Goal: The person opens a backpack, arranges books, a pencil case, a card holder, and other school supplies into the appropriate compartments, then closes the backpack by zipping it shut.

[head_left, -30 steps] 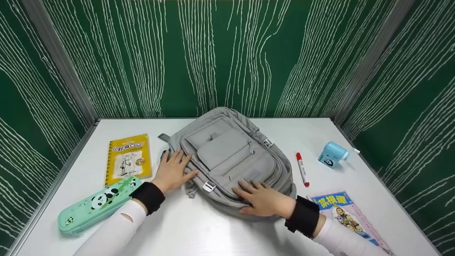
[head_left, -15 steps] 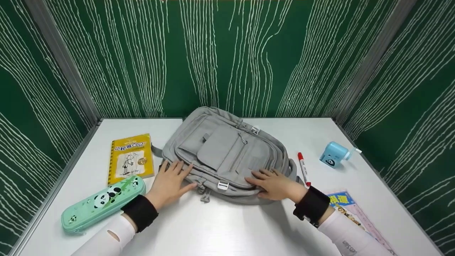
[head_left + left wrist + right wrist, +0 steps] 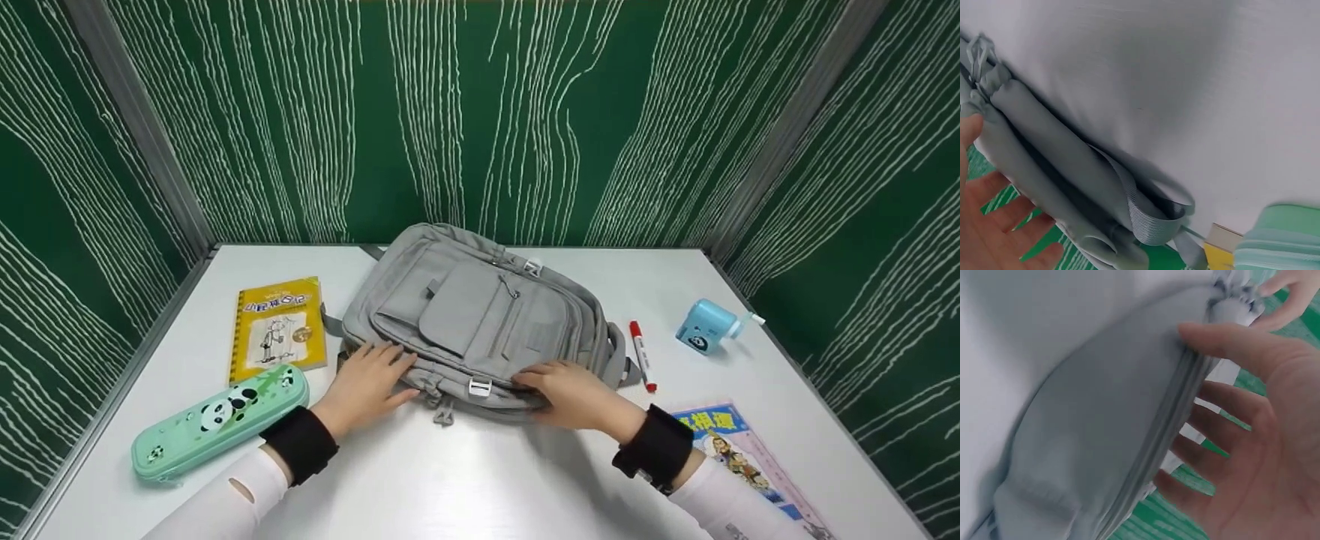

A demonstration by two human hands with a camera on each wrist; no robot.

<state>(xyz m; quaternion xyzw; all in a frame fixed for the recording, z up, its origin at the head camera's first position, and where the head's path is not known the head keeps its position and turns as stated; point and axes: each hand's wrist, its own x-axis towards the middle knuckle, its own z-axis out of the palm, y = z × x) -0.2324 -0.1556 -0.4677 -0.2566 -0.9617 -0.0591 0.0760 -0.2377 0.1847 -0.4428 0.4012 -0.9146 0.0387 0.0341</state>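
A grey backpack lies on the table front side up, slanting from far left to near right. My left hand rests on its near left edge with loosely spread fingers; the left wrist view has the thumb close to a buckled strap. At the near right side, my right hand holds the zipped edge. In the right wrist view its thumb is on the side panel and its fingers are over the front. A white buckle shows between the two hands.
Left of the backpack lie a yellow book and a green panda pencil case. To the right are a red-capped marker, a blue pencil sharpener with a crank and a pink-and-blue booklet. Green walls enclose the white table.
The backpack has turned counterclockwise and slid slightly left and away, with both hands on it. My right hand's fingers have bent around its near edge.
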